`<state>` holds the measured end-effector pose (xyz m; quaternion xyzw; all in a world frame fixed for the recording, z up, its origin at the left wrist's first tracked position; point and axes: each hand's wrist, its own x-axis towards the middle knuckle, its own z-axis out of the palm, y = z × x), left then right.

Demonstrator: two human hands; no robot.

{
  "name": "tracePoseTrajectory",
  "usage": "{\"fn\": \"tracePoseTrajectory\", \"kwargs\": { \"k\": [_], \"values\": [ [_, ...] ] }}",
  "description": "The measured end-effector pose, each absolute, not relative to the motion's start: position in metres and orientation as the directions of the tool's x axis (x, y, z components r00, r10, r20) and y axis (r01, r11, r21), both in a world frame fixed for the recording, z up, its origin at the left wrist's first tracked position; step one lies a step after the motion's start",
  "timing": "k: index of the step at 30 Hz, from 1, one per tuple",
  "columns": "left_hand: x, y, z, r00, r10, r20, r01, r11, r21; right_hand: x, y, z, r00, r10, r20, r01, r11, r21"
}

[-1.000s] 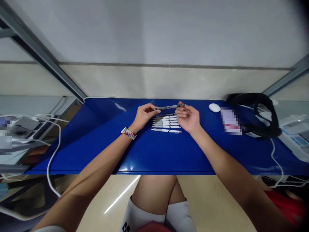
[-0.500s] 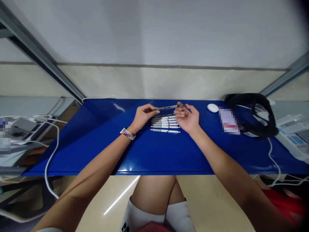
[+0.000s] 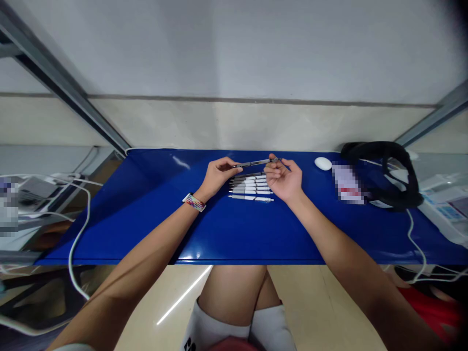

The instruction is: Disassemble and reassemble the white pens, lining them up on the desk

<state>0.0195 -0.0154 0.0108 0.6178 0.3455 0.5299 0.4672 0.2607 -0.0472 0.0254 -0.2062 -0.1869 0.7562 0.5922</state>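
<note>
A pen point(image 3: 256, 162) is held level between my hands, just above the blue table point(image 3: 234, 229). My left hand point(image 3: 219, 174) pinches its left end between thumb and fingers. At the other end, my right hand point(image 3: 283, 178) has its fingertips closed around the pen, palm turned up. Below the held pen lies a row of several white and grey pens point(image 3: 250, 187) side by side, tips to the left. The right ends of some are hidden behind my right hand.
To the right are a white computer mouse point(image 3: 323, 163), a blurred purple-white item point(image 3: 346, 183) and a black headband-like strap point(image 3: 413, 180). A white cable point(image 3: 78, 234) hangs over the left edge. A wall point(image 3: 234, 124) stands behind the table.
Hardly anything differs. Both hands keep the pen in the same place, with only a slight shift of the fingers at its right end.
</note>
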Motion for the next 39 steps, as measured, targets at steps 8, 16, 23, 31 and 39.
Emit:
{"fn": "tracePoseTrajectory", "kwargs": {
  "k": [8,16,23,31,39],
  "values": [
    [0.0185,-0.0135,0.0075,0.21,0.919,0.332,-0.081,-0.322,0.943,0.2601,-0.0453,0.0249,-0.232,0.97,-0.072,-0.824,-0.236,-0.515],
    [0.0189,-0.0135,0.008,0.21,0.916,0.343,-0.067,-0.337,0.939,0.2617,-0.0459,0.0249,-0.259,0.963,-0.072,-0.842,-0.261,-0.472],
    [0.0198,-0.0159,0.0098,0.213,0.92,0.327,-0.08,-0.317,0.945,0.2609,-0.045,0.0242,-0.233,0.97,-0.069,-0.835,-0.236,-0.497],
    [0.0194,-0.0143,0.0087,0.211,0.919,0.333,-0.07,-0.326,0.943,0.2607,-0.0463,0.0251,-0.245,0.967,-0.075,-0.851,-0.252,-0.461],
    [0.0186,-0.0145,0.0089,0.217,0.918,0.333,-0.068,-0.326,0.943,0.2603,-0.0459,0.0252,-0.238,0.969,-0.068,-0.846,-0.241,-0.476]
  ]
}}
